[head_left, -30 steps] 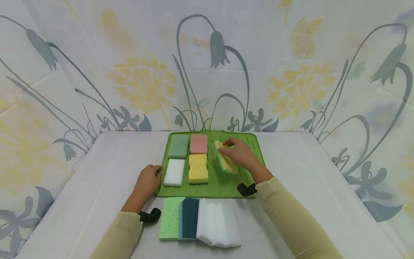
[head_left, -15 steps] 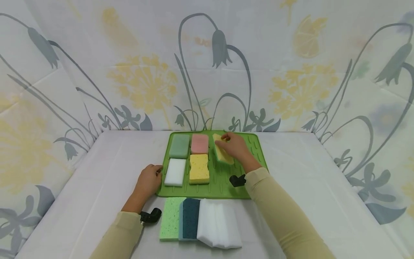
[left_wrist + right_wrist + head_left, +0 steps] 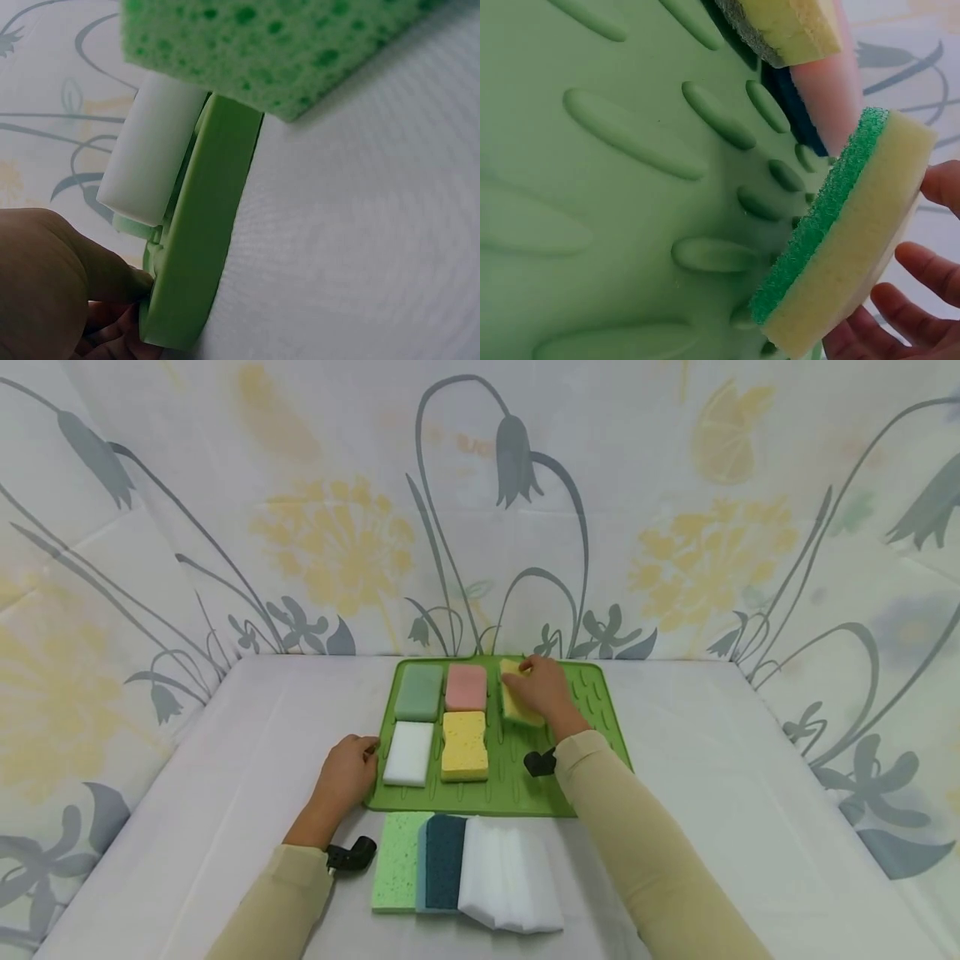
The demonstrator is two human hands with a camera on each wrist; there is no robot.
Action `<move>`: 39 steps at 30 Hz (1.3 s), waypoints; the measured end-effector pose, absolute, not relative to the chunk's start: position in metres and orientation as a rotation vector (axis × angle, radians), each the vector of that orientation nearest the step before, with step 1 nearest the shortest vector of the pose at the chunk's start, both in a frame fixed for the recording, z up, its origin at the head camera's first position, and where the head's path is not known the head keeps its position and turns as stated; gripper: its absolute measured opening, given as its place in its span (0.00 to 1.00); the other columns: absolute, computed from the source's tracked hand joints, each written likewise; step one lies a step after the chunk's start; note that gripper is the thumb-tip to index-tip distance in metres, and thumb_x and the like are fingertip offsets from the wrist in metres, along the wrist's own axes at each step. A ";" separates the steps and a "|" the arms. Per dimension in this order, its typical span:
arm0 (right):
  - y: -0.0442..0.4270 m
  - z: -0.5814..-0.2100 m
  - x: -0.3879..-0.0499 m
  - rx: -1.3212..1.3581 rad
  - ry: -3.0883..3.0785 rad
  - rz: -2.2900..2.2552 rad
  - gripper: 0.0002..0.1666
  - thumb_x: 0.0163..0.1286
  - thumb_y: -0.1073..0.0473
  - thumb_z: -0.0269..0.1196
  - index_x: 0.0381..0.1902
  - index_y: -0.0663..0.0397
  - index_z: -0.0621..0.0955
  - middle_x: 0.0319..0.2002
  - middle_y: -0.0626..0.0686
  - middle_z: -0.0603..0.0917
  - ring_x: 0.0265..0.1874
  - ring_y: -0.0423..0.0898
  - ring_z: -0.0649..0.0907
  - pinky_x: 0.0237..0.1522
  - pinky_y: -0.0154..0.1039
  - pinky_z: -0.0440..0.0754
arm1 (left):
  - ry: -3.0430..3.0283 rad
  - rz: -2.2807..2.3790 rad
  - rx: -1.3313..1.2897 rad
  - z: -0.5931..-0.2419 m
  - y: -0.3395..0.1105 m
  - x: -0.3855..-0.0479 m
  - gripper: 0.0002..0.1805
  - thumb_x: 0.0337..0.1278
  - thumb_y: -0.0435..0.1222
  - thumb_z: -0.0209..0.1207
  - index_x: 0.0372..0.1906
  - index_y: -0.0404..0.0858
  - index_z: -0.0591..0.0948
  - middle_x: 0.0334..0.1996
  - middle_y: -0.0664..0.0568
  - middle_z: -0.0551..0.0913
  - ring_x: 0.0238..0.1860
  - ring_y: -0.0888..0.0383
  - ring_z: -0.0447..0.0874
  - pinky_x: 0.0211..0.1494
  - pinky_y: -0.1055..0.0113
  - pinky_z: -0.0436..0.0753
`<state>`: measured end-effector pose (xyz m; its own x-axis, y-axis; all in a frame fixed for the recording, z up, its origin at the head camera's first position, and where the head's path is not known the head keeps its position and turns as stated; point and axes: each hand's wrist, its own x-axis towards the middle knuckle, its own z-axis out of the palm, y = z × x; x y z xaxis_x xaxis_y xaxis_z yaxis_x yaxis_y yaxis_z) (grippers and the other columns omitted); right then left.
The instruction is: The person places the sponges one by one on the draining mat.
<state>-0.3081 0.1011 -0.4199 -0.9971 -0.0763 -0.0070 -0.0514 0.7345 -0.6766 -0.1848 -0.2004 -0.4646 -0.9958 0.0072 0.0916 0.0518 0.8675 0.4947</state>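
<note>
Over the back of the green ridged mat [image 3: 517, 793], my right hand [image 3: 546, 689] holds a yellow scrub sponge [image 3: 859, 240] with a green scouring side facing the mat. In the right wrist view the thumb and fingers are on its yellow part, and the sponge is tilted close to the ridges. My left hand [image 3: 347, 777] pinches the mat's left edge, thumb on top, as the left wrist view shows. On the mat's left half lie a grey-green sponge [image 3: 418, 693], a pink sponge [image 3: 467, 687], a white sponge [image 3: 408, 753] and a notched yellow sponge [image 3: 464, 745].
In front of the mat, side by side and overlapping, lie a light green sponge [image 3: 400, 864], a dark blue scouring sponge [image 3: 446, 864] and several white foam pieces [image 3: 510, 877]. A flower-patterned cloth [image 3: 337, 552] rises behind the white table [image 3: 712, 760].
The right hand has carried the yellow scrub sponge toward the back of the mat, beside the pink sponge, and lowered it flatter. The left hand has stayed at the mat's edge.
</note>
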 end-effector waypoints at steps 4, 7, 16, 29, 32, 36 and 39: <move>0.097 -0.425 -0.313 -0.096 2.897 -1.126 0.32 0.69 0.40 0.58 0.59 0.59 0.74 0.63 0.63 0.72 0.60 0.59 0.73 0.58 0.54 0.76 | -2.961 -0.785 -0.038 -0.465 -0.201 -0.185 0.19 0.66 0.30 0.52 0.58 0.27 0.77 0.46 0.35 0.80 0.45 0.44 0.81 0.45 0.52 0.82; 0.094 -0.426 -0.314 -0.085 2.894 -1.122 0.32 0.69 0.41 0.57 0.60 0.60 0.74 0.64 0.64 0.70 0.60 0.60 0.73 0.58 0.55 0.75 | -2.962 -0.782 -0.043 -0.465 -0.201 -0.184 0.19 0.66 0.30 0.52 0.58 0.27 0.77 0.46 0.35 0.80 0.45 0.44 0.81 0.45 0.52 0.82; 0.086 -0.426 -0.318 -0.058 2.937 -1.040 0.33 0.69 0.42 0.57 0.60 0.63 0.74 0.60 0.64 0.75 0.56 0.60 0.76 0.56 0.53 0.78 | -2.946 -0.788 -0.052 -0.465 -0.200 -0.183 0.18 0.65 0.29 0.52 0.57 0.27 0.78 0.47 0.34 0.81 0.45 0.43 0.82 0.46 0.52 0.82; 0.077 -0.430 -0.321 -0.080 3.022 -0.731 0.31 0.71 0.44 0.54 0.54 0.67 0.77 0.59 0.68 0.72 0.54 0.60 0.77 0.54 0.52 0.80 | -2.949 -0.779 -0.040 -0.463 -0.199 -0.183 0.18 0.65 0.29 0.52 0.57 0.27 0.78 0.48 0.34 0.80 0.46 0.43 0.81 0.47 0.51 0.82; 0.077 -0.430 -0.322 -0.105 3.012 -0.657 0.32 0.72 0.44 0.54 0.59 0.66 0.76 0.62 0.69 0.69 0.55 0.62 0.77 0.55 0.53 0.79 | -2.945 -0.777 -0.044 -0.463 -0.199 -0.184 0.18 0.65 0.29 0.52 0.57 0.27 0.78 0.47 0.34 0.80 0.46 0.43 0.81 0.47 0.51 0.82; 0.078 -0.433 -0.322 -0.169 3.022 -0.618 0.32 0.72 0.45 0.54 0.61 0.67 0.75 0.63 0.69 0.69 0.58 0.62 0.75 0.57 0.53 0.78 | -2.948 -0.779 -0.045 -0.463 -0.199 -0.184 0.18 0.65 0.29 0.52 0.57 0.27 0.78 0.47 0.34 0.80 0.45 0.43 0.81 0.46 0.52 0.82; 0.080 -0.434 -0.321 -0.201 3.006 -0.628 0.33 0.72 0.45 0.54 0.63 0.68 0.73 0.64 0.69 0.68 0.61 0.63 0.73 0.60 0.54 0.76 | -2.958 -0.780 -0.039 -0.464 -0.199 -0.183 0.19 0.65 0.29 0.52 0.57 0.26 0.78 0.46 0.34 0.80 0.45 0.44 0.81 0.46 0.52 0.82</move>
